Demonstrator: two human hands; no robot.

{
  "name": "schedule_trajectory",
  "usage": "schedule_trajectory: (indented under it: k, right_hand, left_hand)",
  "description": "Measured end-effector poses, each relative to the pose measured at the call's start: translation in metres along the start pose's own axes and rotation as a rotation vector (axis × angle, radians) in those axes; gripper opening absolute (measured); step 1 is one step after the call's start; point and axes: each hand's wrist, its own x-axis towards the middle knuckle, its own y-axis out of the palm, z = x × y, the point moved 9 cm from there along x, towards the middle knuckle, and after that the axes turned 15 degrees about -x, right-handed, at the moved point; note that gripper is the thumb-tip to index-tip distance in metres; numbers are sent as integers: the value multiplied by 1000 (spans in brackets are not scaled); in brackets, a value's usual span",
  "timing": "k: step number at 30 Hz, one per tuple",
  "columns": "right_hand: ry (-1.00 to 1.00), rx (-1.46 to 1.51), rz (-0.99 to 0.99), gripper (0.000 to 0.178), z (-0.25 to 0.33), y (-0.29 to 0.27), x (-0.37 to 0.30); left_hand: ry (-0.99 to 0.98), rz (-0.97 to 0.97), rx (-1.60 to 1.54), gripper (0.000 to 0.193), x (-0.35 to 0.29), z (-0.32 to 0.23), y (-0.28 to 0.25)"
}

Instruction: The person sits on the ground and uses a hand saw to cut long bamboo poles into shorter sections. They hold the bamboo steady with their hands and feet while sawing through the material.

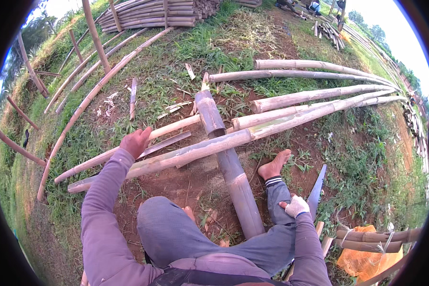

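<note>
My bare left hand [136, 142] is closed around a thin pale bamboo pole [176, 126], left of centre. Just nearer to me, a long thicker bamboo pole [195, 151] lies across a dark, stout bamboo log [240, 190], which runs away from me between my legs. My right hand [295, 206], in a white glove with the thumb bare, is by my right shin and closed on a handsaw. The handsaw [317, 188] points away from me with its blade low over the ground. Its handle is hidden by the glove.
Several bamboo poles [300, 91] fan out to the right. A large bamboo stack [152, 14] stands at the far left, near leaning posts [96, 35]. At the lower right, an orange mesh sack [372, 262] lies under tied bamboo [367, 245]. Split pieces [133, 97] litter the grass.
</note>
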Motion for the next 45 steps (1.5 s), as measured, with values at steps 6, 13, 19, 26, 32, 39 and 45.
schedule_trajectory:
  k: [6, 13, 19, 26, 32, 39, 45]
  right_hand:
    - [-13, -4, -8, 91, 7, -19, -30]
    - [-88, -119, -160, 79, 11, -15, -41]
    - [-116, -58, -239, 78, 9, -11, -39]
    - [-593, 66, -1038, 82, 150, -76, -123]
    - [-451, 92, -1040, 82, 213, -122, -135]
    - [-874, -172, -714, 62, 307, -123, -116]
    - [-988, -16, -720, 39, 324, -112, -99]
  left_hand:
    - [103, 189, -118, 42, 8, -114, 26]
    - [138, 423, -177, 40, -11, -184, 65]
    - [46, 522, -209, 33, -36, -187, 98]
    - [102, 602, -223, 32, -52, -211, 109]
    - [68, 511, -213, 38, -52, -191, 104]
    - [31, 565, -280, 42, -111, -178, 116]
    - [142, 449, -392, 40, -94, -184, 116]
